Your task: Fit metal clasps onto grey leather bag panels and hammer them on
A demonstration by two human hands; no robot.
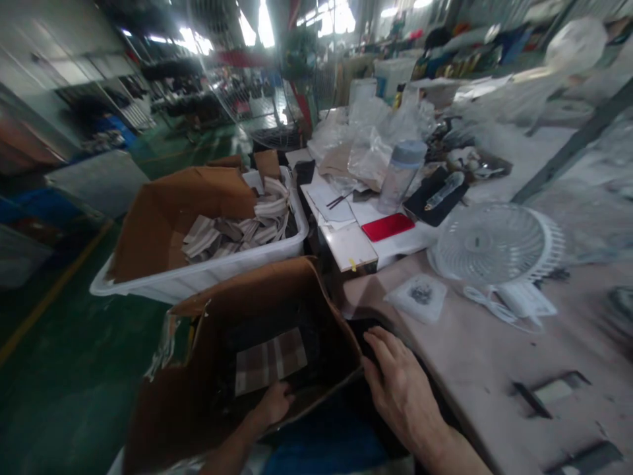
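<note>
My left hand (273, 404) reaches into an open brown cardboard box (277, 280) low in front of me. It is at the lower edge of a flat piece with brown and light stripes (271, 361). That piece lies on dark contents inside the box. The fingers of this hand are blurred and partly hidden, so a grip cannot be made out. At the box's right rim is my right hand (403, 379), its fingers loosely bent and apart from the thumb, with nothing seen in it. The thumb lies close to the cardboard edge.
Beyond the box stands a white plastic bin (208, 267) with cardboard and striped strips (237, 234). On the worktable at right are a white fan (487, 244), a small clear bag (419, 297), a red phone (388, 227), a bottle (401, 175) and a dark bracket (548, 392).
</note>
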